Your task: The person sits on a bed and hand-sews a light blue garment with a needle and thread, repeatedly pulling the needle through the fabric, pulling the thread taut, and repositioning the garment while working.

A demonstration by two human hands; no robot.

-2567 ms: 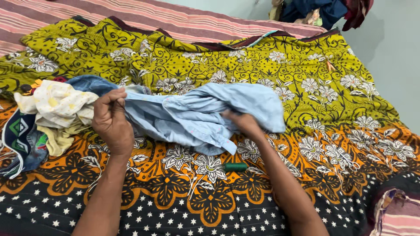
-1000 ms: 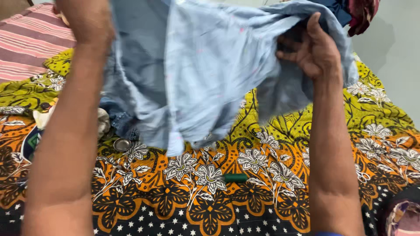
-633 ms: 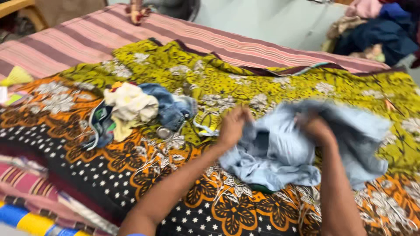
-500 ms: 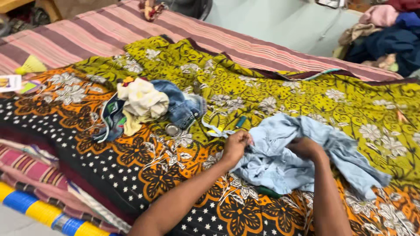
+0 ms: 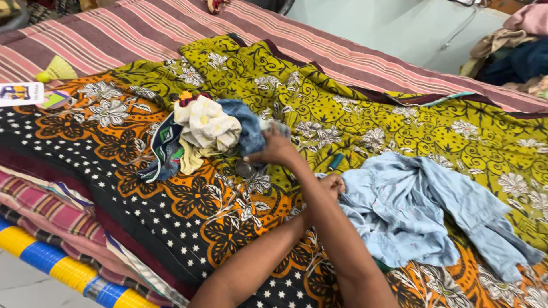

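A crumpled light blue shirt (image 5: 422,205) lies on the orange, green and black flowered cloth (image 5: 171,194) that covers the bed. My left hand (image 5: 332,186) rests at the shirt's left edge with its fingers curled into the fabric, partly hidden behind my right forearm. My right arm crosses over it. My right hand (image 5: 274,151) reaches left to a small heap of clothes and pinches a blue denim garment (image 5: 250,126). The heap also holds a cream cloth (image 5: 205,128) and a dark patterned cloth (image 5: 162,145).
A green pen-like object (image 5: 337,161) lies just above the shirt, and a small round metal thing (image 5: 245,169) sits under my right hand. A printed card (image 5: 20,94) lies at the far left. More clothes (image 5: 508,51) are piled top right. The bed's near edge runs lower left.
The light blue shirt went from held up in both hands to lying on the bed. My right hand has left it and reached left to the heap. The view has swung left.
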